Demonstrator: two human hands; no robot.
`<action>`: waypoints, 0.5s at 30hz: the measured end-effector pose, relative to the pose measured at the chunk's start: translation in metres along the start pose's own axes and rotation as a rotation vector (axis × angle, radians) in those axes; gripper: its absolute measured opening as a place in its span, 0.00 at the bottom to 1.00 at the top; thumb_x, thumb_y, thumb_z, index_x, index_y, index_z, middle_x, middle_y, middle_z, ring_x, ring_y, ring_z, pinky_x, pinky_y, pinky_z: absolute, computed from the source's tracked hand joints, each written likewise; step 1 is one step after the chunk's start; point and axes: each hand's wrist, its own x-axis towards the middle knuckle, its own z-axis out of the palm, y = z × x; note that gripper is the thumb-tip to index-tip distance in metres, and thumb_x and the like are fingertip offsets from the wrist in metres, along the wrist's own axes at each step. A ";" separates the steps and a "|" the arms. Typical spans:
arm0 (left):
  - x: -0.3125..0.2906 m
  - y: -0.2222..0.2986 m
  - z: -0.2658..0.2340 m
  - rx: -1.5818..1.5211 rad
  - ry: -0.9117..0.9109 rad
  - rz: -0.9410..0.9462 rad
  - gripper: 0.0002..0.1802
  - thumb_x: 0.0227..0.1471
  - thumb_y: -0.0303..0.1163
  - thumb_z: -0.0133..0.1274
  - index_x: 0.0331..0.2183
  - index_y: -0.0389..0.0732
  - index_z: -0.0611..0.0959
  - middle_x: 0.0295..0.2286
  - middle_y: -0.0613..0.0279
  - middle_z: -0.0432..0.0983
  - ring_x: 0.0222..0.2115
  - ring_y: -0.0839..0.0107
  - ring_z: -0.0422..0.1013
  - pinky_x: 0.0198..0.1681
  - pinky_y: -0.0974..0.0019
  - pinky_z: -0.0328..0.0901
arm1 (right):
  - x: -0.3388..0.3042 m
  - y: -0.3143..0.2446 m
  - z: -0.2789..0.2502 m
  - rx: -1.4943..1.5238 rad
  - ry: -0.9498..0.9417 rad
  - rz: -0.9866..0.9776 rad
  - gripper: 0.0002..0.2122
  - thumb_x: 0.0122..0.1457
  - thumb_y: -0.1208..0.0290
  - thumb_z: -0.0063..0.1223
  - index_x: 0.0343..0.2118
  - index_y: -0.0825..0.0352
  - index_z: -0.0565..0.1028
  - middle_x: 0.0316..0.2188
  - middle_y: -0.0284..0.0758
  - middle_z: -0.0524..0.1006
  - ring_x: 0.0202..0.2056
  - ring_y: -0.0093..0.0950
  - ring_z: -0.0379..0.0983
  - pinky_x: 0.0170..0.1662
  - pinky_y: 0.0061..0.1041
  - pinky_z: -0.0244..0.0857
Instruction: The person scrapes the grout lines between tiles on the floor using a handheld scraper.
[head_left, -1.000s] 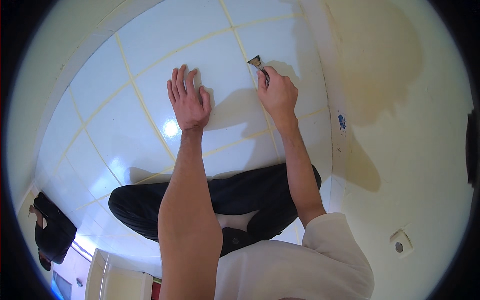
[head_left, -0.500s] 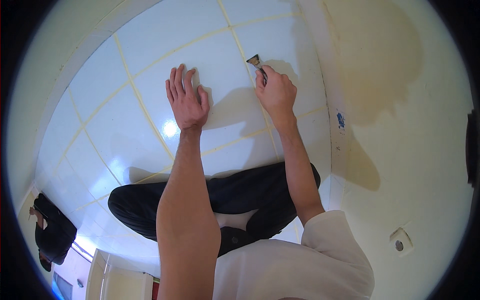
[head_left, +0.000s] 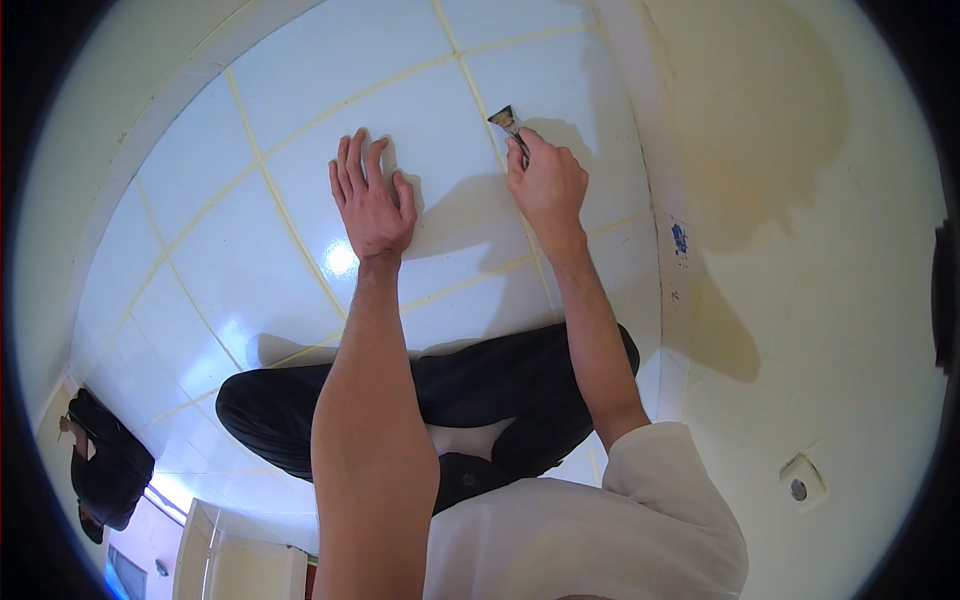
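My right hand [head_left: 548, 185] is closed round the handle of a small scraper [head_left: 505, 120]. Its flat, dirty blade points up and left, with the left corner at or just beside a yellowish grout line [head_left: 478, 95] between the floor tiles; whether it touches cannot be made out. Most of the handle is hidden in my fist. To the left, my left hand [head_left: 374, 205] rests on a glossy pale tile [head_left: 440, 130] with its fingers spread, holding nothing.
A wall with a damp-looking stain [head_left: 765, 130] and a socket [head_left: 800, 485] rises on the right; blue marks [head_left: 680, 238] show on its skirting. Another person in dark clothes [head_left: 110, 460] is at the far left, near a pale box-like piece [head_left: 245, 570]. My crossed legs [head_left: 480, 385] are close behind my hands.
My right hand and the scraper have shifted slightly to the left and up, toward the grout line. My left hand has hardly moved.
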 end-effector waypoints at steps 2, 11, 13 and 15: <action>0.000 -0.002 -0.002 0.002 -0.004 -0.005 0.27 0.61 0.34 0.46 0.62 0.46 0.69 0.66 0.55 0.59 0.70 0.54 0.50 0.74 0.43 0.42 | 0.001 -0.004 -0.005 -0.005 -0.043 0.011 0.09 0.65 0.63 0.55 0.33 0.63 0.80 0.21 0.41 0.80 0.27 0.45 0.79 0.30 0.45 0.70; -0.001 -0.004 -0.005 0.005 -0.004 -0.004 0.27 0.61 0.34 0.46 0.62 0.45 0.69 0.66 0.55 0.58 0.71 0.54 0.50 0.74 0.43 0.42 | 0.019 -0.001 -0.030 0.006 -0.226 0.018 0.09 0.64 0.63 0.56 0.34 0.62 0.82 0.25 0.41 0.82 0.30 0.46 0.79 0.32 0.45 0.71; 0.000 -0.005 -0.005 0.003 -0.008 -0.003 0.28 0.61 0.34 0.46 0.62 0.45 0.69 0.66 0.55 0.58 0.71 0.54 0.50 0.74 0.43 0.42 | 0.022 0.001 -0.033 0.021 -0.263 0.024 0.09 0.64 0.63 0.56 0.34 0.62 0.82 0.25 0.41 0.82 0.31 0.46 0.79 0.33 0.46 0.71; 0.001 -0.005 -0.004 0.008 -0.001 -0.002 0.28 0.61 0.34 0.46 0.62 0.45 0.69 0.66 0.55 0.59 0.71 0.54 0.50 0.74 0.43 0.42 | 0.021 0.004 -0.035 -0.016 -0.268 -0.008 0.09 0.64 0.62 0.57 0.36 0.61 0.83 0.27 0.42 0.82 0.33 0.46 0.80 0.36 0.46 0.72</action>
